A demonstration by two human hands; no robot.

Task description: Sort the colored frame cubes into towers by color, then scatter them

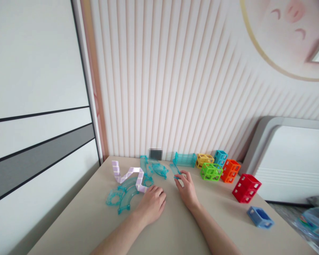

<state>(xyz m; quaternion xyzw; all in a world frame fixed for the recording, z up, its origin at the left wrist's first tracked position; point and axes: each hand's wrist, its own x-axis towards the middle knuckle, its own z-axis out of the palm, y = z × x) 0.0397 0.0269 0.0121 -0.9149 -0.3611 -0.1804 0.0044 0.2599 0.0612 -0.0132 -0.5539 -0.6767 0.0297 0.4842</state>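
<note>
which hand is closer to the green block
Right. The right hand lies on the table just left of the green block, fingertips on a clear teal track piece. The left hand rests farther left, beside the lilac zigzag piece.

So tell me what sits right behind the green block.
Behind the green block, toward the wall: a yellow block and a light-blue block. An orange block stands beside it. Their lower parts are hidden by it.

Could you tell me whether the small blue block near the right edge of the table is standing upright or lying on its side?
Lying on its side: the blue block rests low and flat on the table, its open window facing up.
</note>
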